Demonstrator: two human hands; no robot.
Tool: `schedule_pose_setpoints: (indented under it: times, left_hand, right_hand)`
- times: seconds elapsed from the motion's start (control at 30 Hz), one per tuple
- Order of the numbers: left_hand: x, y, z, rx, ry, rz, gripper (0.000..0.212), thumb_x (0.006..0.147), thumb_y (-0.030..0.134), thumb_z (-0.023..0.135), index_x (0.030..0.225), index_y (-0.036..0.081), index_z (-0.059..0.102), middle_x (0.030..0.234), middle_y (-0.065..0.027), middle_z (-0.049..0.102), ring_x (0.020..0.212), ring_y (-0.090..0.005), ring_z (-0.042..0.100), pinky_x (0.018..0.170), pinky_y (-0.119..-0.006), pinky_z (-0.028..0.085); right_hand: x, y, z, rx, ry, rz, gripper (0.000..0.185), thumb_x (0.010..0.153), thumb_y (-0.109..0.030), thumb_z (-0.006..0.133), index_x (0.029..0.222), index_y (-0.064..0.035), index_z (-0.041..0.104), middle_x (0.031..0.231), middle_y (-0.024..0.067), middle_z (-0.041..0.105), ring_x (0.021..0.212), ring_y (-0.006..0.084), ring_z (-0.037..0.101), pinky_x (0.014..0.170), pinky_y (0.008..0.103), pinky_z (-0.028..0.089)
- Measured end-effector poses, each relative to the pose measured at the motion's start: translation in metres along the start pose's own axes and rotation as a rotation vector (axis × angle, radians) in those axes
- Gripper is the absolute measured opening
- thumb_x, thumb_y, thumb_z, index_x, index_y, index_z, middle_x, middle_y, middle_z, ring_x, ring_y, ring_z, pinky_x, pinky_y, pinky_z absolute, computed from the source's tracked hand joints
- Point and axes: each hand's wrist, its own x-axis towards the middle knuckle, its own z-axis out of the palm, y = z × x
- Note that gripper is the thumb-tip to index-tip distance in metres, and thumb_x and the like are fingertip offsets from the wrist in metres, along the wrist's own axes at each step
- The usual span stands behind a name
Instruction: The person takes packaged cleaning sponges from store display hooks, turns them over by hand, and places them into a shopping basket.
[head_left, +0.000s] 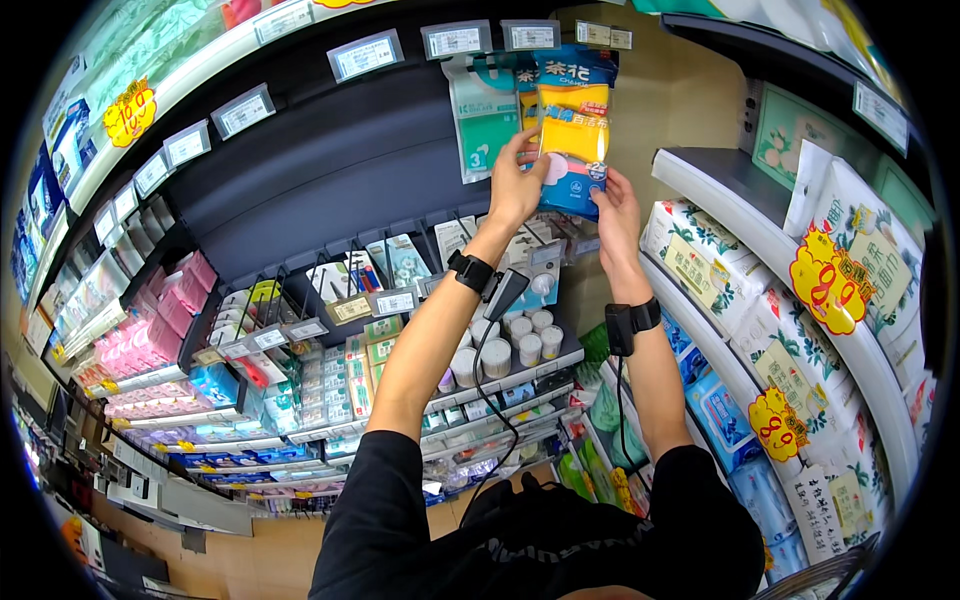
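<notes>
A blue-and-yellow plastic packet of sponge scouring cloths (574, 139) is upright in front of me, at the top of the view. My left hand (517, 180) grips its left edge, thumb across the front. The fingers of my right hand (618, 217) pinch its lower right corner. A similar packet (528, 97) is partly hidden behind it. To the left hangs a green-and-white packet (486, 131). Whether the held packet's top touches a hook under the price tag holder (603, 34) cannot be made out.
Below are hooks with carded goods (399, 264) and a shelf of white round tubs (495, 358). Tissue packs (705, 259) line the curved shelf (757, 225) at right. Pink packs (161, 322) stand at left. Cables (495, 409) hang from both wrist straps.
</notes>
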Motion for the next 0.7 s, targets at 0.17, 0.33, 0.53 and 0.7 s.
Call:
schedule_pose_setpoints:
  times: [0.17, 0.33, 0.53, 0.7]
  left_hand:
    - [-0.011, 0.017, 0.001, -0.049, -0.008, -0.034, 0.048, 0.091, 0.008, 0.069, 0.138, 0.011, 0.06, 0.118, -0.0113, 0.061, 0.106, -0.0203, 0.06, 0.089, -0.033, 0.053]
    - [-0.021, 0.034, 0.0, -0.076, -0.013, -0.051, 0.046, 0.091, 0.006, 0.068, 0.137, 0.012, 0.061, 0.12, -0.0098, 0.061, 0.106, -0.0185, 0.06, 0.09, -0.03, 0.052]
    - [-0.029, 0.049, 0.001, -0.122, -0.015, -0.053, 0.044, 0.093, 0.006, 0.067, 0.137, 0.012, 0.062, 0.121, -0.0092, 0.061, 0.105, -0.0161, 0.06, 0.088, -0.029, 0.052]
    - [-0.043, 0.052, 0.001, -0.134, -0.01, -0.064, 0.044, 0.093, 0.005, 0.067, 0.136, 0.011, 0.062, 0.122, -0.0091, 0.061, 0.101, -0.0149, 0.061, 0.087, -0.028, 0.052]
  right_hand:
    - [-0.014, -0.011, -0.008, 0.048, -0.024, -0.006, 0.046, 0.092, 0.003, 0.06, 0.137, 0.0027, 0.05, 0.133, 0.0194, 0.058, 0.124, 0.026, 0.055, 0.108, 0.0369, 0.043]
    - [-0.027, -0.022, -0.011, 0.053, -0.023, -0.012, 0.048, 0.091, 0.005, 0.06, 0.137, 0.0036, 0.049, 0.135, 0.0198, 0.056, 0.125, 0.0259, 0.055, 0.108, 0.0367, 0.043]
    - [-0.032, -0.032, -0.014, 0.018, -0.028, -0.065, 0.048, 0.09, 0.005, 0.061, 0.137, 0.0028, 0.05, 0.135, 0.0191, 0.056, 0.126, 0.0262, 0.055, 0.108, 0.0365, 0.042]
    - [-0.047, -0.039, -0.024, 0.036, -0.058, -0.038, 0.048, 0.09, 0.004, 0.061, 0.137, 0.002, 0.05, 0.135, 0.0186, 0.057, 0.126, 0.0265, 0.054, 0.109, 0.0369, 0.042]
